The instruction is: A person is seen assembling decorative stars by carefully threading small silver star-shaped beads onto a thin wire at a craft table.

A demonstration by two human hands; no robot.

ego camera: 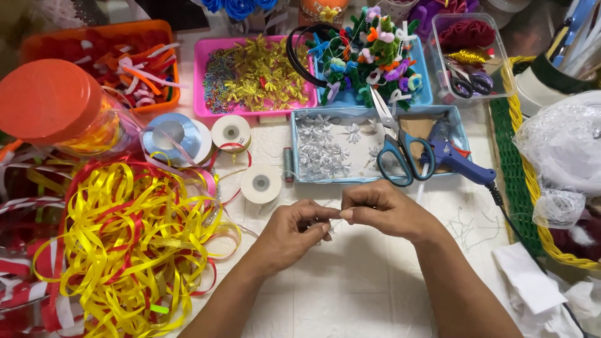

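My left hand and my right hand meet over the white table, fingertips pinched together on a small silver piece that is mostly hidden between them. Just beyond the hands lies a blue tray holding several silver ribbon flowers, teal-handled scissors and part of a blue glue gun.
A heap of yellow and red ribbon fills the left. Ribbon spools and an orange-lidded jar stand nearby. At the back sit a pink tray of gold flowers and a tray of pipe cleaners. A woven basket is on the right.
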